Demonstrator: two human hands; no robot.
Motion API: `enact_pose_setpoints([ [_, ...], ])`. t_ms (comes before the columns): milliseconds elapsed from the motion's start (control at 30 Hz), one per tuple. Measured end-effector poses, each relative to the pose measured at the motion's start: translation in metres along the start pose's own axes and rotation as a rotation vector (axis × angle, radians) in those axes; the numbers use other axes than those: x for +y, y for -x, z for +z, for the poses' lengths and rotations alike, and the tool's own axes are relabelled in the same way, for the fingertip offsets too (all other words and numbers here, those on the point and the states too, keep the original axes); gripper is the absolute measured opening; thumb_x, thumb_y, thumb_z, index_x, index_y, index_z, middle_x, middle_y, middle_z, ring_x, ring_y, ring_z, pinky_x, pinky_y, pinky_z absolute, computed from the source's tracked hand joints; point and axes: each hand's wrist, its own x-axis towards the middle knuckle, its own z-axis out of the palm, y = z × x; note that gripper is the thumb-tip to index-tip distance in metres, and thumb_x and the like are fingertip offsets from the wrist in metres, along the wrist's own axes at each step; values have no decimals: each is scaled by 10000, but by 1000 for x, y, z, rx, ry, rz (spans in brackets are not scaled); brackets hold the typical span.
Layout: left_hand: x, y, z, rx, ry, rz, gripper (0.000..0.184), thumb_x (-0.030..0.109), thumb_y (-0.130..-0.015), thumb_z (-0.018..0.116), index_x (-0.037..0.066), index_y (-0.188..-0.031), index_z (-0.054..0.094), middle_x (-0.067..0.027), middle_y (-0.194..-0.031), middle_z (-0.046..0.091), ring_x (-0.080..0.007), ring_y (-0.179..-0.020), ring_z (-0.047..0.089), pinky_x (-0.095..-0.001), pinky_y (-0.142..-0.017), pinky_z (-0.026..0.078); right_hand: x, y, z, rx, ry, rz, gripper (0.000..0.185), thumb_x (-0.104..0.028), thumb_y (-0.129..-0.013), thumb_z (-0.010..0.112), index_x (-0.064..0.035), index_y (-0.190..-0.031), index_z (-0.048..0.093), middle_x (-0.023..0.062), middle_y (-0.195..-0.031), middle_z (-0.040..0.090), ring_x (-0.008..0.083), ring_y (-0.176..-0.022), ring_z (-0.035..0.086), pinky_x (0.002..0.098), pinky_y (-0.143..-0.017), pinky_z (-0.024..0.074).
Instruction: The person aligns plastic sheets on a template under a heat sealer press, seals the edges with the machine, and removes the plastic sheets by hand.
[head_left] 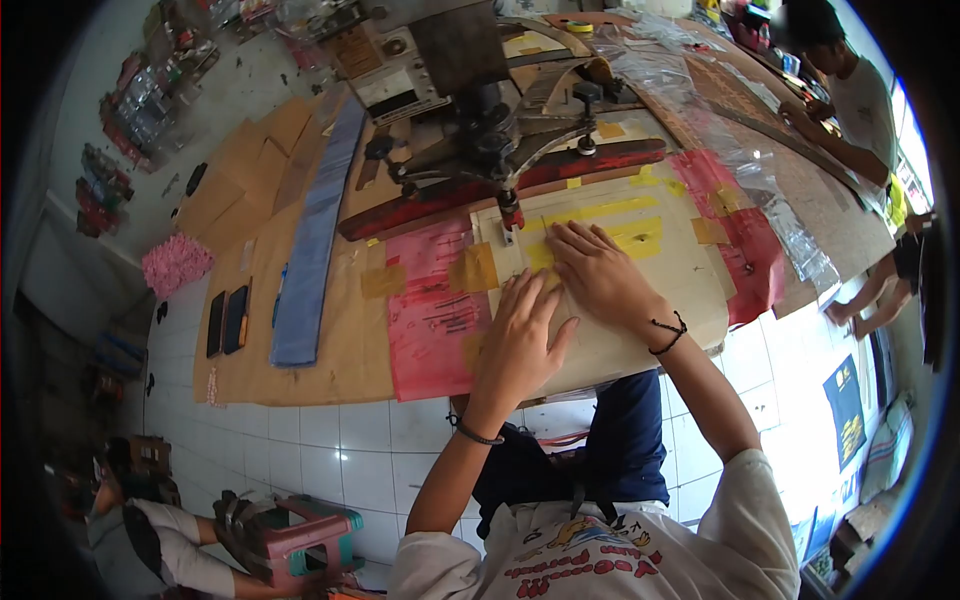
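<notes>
My left hand (525,330) lies palm down on a cream-coloured work surface (690,290), its fingers stretched forward and the thumb apart. Flat beside it, with fingertips on or near strips of yellow tape (640,238), rests my right hand (598,275). Just ahead of my fingers, the machine's narrow red-and-metal tip (509,215) points down at the surface. Whether it touches cannot be made out. Anything thin beneath my palms is hidden. Red sheeting (430,335) is taped at the left side, and another red piece (745,250) lies at the right.
The dark machine head (460,55) overhangs the table, with a long red bar (400,212) across it. At left lie folded blue-grey fabric (318,240) and two phones (236,318). Another person (850,100) works at far right; a stool (300,540) stands lower left.
</notes>
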Motion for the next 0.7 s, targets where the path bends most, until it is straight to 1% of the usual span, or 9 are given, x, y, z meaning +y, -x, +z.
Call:
enact_pose_setpoints([
  [33, 2, 3, -2, 15, 26, -22, 464, 301, -945, 704, -23, -1275, 663, -230, -1449, 554, -388, -1363, 511, -479, -1178, 397, 0, -2, -1, -10, -3, 17, 384, -220, -1022, 566, -14, -1342, 622, 181, -1474, 575, 351, -1426, 480, 478, -1207, 352],
  [67, 1, 6, -2, 45, 66, -4, 391, 273, -925, 724, -3, -1200, 707, -202, -1387, 611, -366, -1330, 548, -460, -1152, 431, -1, -4, -1, -20, -7, 36, 376, -214, -1020, 569, -22, -1338, 626, 183, -1476, 573, 356, -1424, 481, 480, -1205, 355],
  [167, 2, 10, -4, 42, 88, 124, 376, 255, -918, 725, -14, -1181, 713, -173, -1329, 657, -346, -1293, 579, -455, -1162, 425, -7, -8, -10, -51, -19, 97, 353, -200, -1010, 586, -37, -1317, 646, 192, -1469, 578, 371, -1408, 494, 483, -1193, 367],
  [300, -6, 9, 10, 96, 31, 89, 410, 238, -907, 730, -32, -1214, 705, -171, -1299, 687, -330, -1291, 591, -474, -1196, 397, -30, 10, -30, -77, -134, 193, 337, -191, -991, 617, -34, -1285, 668, 203, -1445, 597, 390, -1373, 524, 488, -1171, 385],
  [433, -7, 11, 13, 130, 64, 72, 333, 174, -933, 693, -25, -1199, 715, -170, -1273, 702, -346, -1261, 614, -481, -1199, 393, -35, 37, -19, -8, -23, 95, 357, -220, -995, 607, -36, -1296, 663, 206, -1435, 605, 396, -1364, 532, 494, -1171, 378],
  [467, -7, 11, 16, 211, 89, 92, 262, 134, -929, 686, -10, -1143, 728, -155, -1188, 724, -350, -1191, 641, -477, -1140, 442, -35, 40, -14, 32, 1, 79, 361, -227, -998, 603, -37, -1300, 662, 207, -1438, 603, 396, -1367, 531, 496, -1172, 375],
  [567, 0, 18, 10, 255, 36, 114, 208, 111, -909, 699, -1, -1081, 731, -132, -1086, 728, -338, -1113, 657, -468, -1048, 489, -36, 43, -14, 62, 16, 85, 373, -247, -1005, 590, -37, -1306, 659, 207, -1440, 602, 392, -1370, 530, 496, -1173, 371],
  [600, 2, 23, 11, 276, 34, 141, 213, 126, -903, 699, 11, -1081, 721, -122, -1086, 707, -332, -1094, 645, -468, -1012, 485, -38, 43, -14, 64, 8, 93, 377, -254, -1008, 586, -36, -1307, 658, 206, -1440, 602, 389, -1371, 530, 495, -1172, 370],
  [700, 17, 45, 16, 291, -35, 121, 283, 172, -918, 687, 25, -1160, 704, -128, -1210, 684, -336, -1192, 612, -480, -1063, 451, -36, 44, -9, 105, 43, 80, 352, -227, -992, 605, -28, -1275, 670, 200, -1419, 618, 379, -1361, 540, 489, -1158, 389],
])
